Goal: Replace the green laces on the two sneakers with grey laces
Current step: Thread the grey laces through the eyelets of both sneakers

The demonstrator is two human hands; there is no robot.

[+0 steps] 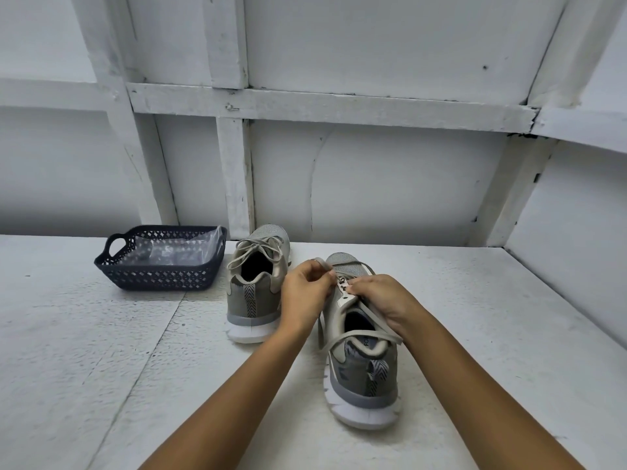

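The lace (324,264) pinched in my left hand (305,295) is flat woven cloth, matt. Near sneaker (363,371) and far sneaker (252,300): mesh cloth uppers, smooth matt soles. Basket (159,278): dark perforated plastic, holding glossy clear film (176,252). Table (101,351): rough, white-painted.

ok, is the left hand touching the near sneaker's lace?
Touching. The head view shows the left hand with its fingertips pinching the lace just above the eyelets of the near sneaker.
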